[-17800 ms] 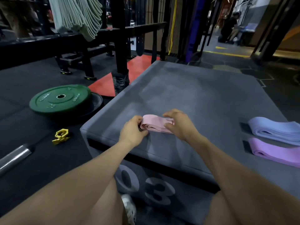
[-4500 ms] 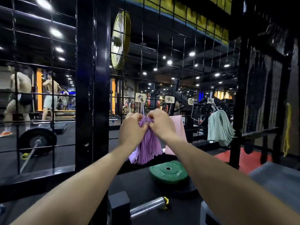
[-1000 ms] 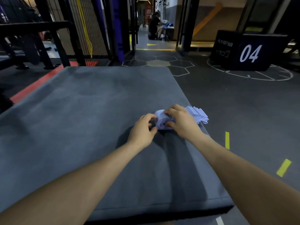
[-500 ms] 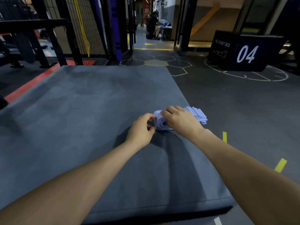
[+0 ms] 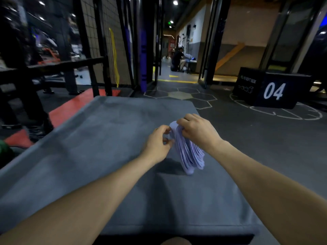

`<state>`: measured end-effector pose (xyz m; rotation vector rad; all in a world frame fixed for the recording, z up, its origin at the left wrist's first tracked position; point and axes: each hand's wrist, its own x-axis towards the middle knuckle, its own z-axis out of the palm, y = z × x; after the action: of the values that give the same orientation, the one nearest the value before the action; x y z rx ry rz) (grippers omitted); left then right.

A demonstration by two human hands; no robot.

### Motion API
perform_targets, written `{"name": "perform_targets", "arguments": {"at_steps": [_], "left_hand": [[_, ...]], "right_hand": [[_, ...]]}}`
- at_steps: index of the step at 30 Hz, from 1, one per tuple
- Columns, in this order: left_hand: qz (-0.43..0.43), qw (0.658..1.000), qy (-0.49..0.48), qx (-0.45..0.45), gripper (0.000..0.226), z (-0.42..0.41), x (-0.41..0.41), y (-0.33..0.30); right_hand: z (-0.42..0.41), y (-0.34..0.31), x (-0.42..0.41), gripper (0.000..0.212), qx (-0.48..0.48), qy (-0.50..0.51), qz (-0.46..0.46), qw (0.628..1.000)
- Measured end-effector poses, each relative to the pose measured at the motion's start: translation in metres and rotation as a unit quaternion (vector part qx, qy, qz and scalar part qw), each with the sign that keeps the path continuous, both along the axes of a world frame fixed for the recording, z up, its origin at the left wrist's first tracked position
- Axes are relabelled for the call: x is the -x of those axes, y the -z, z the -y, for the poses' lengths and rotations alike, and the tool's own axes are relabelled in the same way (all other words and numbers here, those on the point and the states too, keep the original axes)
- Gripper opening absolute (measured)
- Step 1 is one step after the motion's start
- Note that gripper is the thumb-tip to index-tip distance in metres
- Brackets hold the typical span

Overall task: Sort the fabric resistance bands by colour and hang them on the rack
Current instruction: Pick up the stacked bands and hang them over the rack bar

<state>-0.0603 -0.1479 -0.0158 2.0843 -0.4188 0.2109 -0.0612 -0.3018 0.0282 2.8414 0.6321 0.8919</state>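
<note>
A bundle of several pale blue-lilac fabric bands (image 5: 190, 154) hangs just above the grey soft box (image 5: 99, 149), its lower end near the box top. My right hand (image 5: 198, 131) grips the bundle's upper loop from the right. My left hand (image 5: 157, 140) pinches the same top end from the left, fingers curled on the fabric. The black rack (image 5: 70, 64) stands at the left, beyond the box; no bands on it show in this view.
A black box marked 04 (image 5: 273, 89) stands on the floor at the right. A person (image 5: 177, 59) crouches far down the corridor. A yellow strap (image 5: 114, 55) hangs on the mesh wall. Red floor mat (image 5: 70, 108) lies left of the grey box.
The blue-lilac bundle has come up off the grey box and now hangs from both hands; half a second ago it lay flat near the box's right edge.
</note>
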Motion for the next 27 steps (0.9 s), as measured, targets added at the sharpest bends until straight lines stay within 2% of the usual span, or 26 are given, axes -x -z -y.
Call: {"name": "perform_targets", "arguments": {"at_steps": [3,6,10,13,17,21,27], "left_hand": [[0.003,1.0,-0.025,-0.008,0.037,-0.039,0.023,-0.029],[0.026,0.996,-0.068,-0.042,0.046,-0.083,0.049,-0.056],[0.043,0.986,-0.149,-0.067,0.046,-0.143,0.082,-0.082],[0.061,0.98,-0.184,-0.044,0.044,-0.188,0.106,-0.096],[0.082,0.965,-0.245,-0.041,0.053,-0.235,0.137,-0.112],[0.108,0.937,-0.327,-0.061,0.044,-0.267,0.162,-0.125],[0.138,0.909,-0.383,-0.088,0.04,-0.3,0.184,-0.139]], "right_hand": [[-0.039,-0.027,0.015,0.022,-0.027,-0.01,-0.012,1.0],[-0.086,-0.052,0.033,0.022,-0.058,-0.061,-0.009,0.996],[-0.157,-0.077,0.055,0.024,-0.045,-0.096,-0.018,0.994],[-0.205,-0.096,0.071,0.029,-0.025,-0.127,-0.023,0.991],[-0.262,-0.121,0.093,0.026,-0.016,-0.171,-0.024,0.985],[-0.307,-0.144,0.109,0.022,0.013,-0.198,-0.008,0.98],[-0.349,-0.171,0.126,0.019,0.017,-0.238,0.002,0.971]]}}
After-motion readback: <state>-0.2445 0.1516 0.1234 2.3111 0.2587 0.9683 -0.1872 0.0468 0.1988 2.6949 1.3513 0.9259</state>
